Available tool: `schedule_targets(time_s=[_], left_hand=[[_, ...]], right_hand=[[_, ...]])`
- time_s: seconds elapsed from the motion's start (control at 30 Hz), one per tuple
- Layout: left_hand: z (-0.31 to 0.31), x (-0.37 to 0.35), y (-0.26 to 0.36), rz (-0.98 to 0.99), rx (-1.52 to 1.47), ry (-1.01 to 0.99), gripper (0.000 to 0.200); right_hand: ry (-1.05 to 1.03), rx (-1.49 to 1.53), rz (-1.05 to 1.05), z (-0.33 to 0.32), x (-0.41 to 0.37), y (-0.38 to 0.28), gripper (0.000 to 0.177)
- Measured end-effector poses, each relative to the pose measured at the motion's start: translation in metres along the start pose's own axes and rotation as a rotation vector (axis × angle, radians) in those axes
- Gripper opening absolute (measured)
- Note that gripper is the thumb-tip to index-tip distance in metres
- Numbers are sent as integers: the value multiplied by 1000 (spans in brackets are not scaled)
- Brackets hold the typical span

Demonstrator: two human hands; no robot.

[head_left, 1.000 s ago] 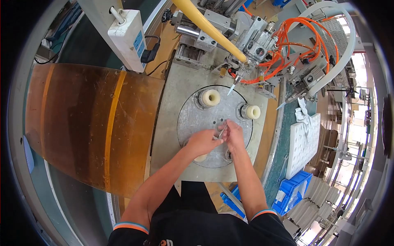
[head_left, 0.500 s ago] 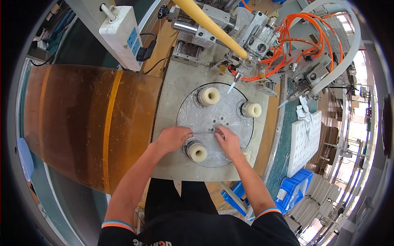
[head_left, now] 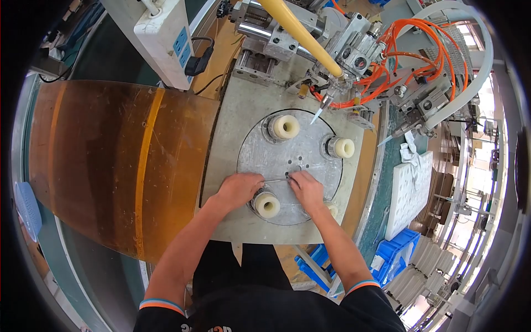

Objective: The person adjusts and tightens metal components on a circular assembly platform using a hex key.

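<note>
A thin metal hex key (head_left: 276, 180) lies nearly level over the middle of the round grey metal turntable (head_left: 257, 152). My left hand (head_left: 241, 188) is closed on its outer end, at the disc's left side. Near the disc's centre, the fingers of my right hand (head_left: 307, 191) pinch its other end beside a small bolt hole; the tip is hidden there. Several dark bolt heads (head_left: 298, 159) ring the centre. A cream ring-shaped fixture (head_left: 267, 205) stands just below my left hand. Another cream fixture (head_left: 332, 208) is partly covered by my right forearm.
Two more cream fixtures, one at the back (head_left: 286, 127) and one at the right (head_left: 344, 148), stand on the disc. A dispensing nozzle (head_left: 316, 115) hangs above its far edge, near orange air hoses (head_left: 387, 50). An amber sheet (head_left: 116, 166) lies left; a blue crate (head_left: 395, 257) sits right.
My left hand has shifted slightly right, and the hex key's visible span between my hands is a little shorter. My right hand stays near the centre. The camera view has shifted slightly.
</note>
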State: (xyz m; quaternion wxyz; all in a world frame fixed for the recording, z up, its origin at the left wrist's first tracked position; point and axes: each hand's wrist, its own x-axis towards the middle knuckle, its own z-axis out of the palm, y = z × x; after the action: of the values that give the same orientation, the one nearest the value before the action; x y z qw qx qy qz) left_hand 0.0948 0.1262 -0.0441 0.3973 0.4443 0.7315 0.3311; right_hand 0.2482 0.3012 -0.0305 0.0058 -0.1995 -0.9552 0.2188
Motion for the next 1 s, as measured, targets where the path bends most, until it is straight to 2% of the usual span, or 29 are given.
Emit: schedule_targets(time_s=[0.3,0.47,0.57,0.7,0.77,0.8,0.87,1.0], left_hand=[[2,2,2,-6,-3,32,19],[1,1,13,-150,-87,82,18],[8,0,3,-83,-96,139,19],[8,1,2,-152,-164,104,19],[-2,3,10,-282,-230,-1,19],[0,2,11,-282,-227,2,19],[5,0,12,-211,-64,228,17],[2,10,5,-133,-28,310,15]], right_hand=[[-22,-24,-25,-1,7,2,13],[-54,-86,-34,-6,11,-4,10],[-107,-162,-86,-11,17,-7,8],[-159,-247,-129,-10,22,-3,6],[-219,-312,-168,-12,26,-5,5],[-217,-311,-171,-15,28,-7,5],[-264,-315,-201,-20,29,-11,4],[-282,-347,-298,-17,37,-11,5]])
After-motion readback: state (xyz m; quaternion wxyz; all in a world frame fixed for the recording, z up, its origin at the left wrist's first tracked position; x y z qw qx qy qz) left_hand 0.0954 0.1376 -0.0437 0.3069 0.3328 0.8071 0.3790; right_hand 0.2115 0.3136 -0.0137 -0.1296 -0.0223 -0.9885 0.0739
